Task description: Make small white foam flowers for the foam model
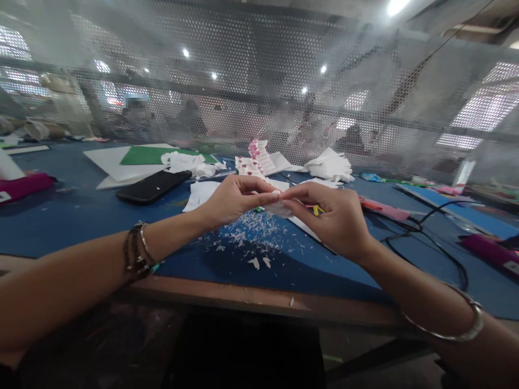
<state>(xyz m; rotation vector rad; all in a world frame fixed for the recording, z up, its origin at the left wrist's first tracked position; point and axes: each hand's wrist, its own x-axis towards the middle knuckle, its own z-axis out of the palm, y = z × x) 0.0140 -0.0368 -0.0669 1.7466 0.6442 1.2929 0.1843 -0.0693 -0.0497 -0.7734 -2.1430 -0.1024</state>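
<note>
My left hand and my right hand meet over the middle of the blue table. Between their fingertips they pinch a small piece of white paper, whose lower part hangs below the fingers. Both thumbs press from the near side. Beneath, many tiny white paper scraps lie scattered on the tabletop, with a few larger shreds toward the front edge. Just beyond the hands stands a folded paper with pink dots. White sheet paper lies by my left hand.
A black phone lies left, near green card and crumpled white tissue. More crumpled paper sits behind. On the right are a pink glue gun, black cables and a blue board. Perforated mesh bounds the back.
</note>
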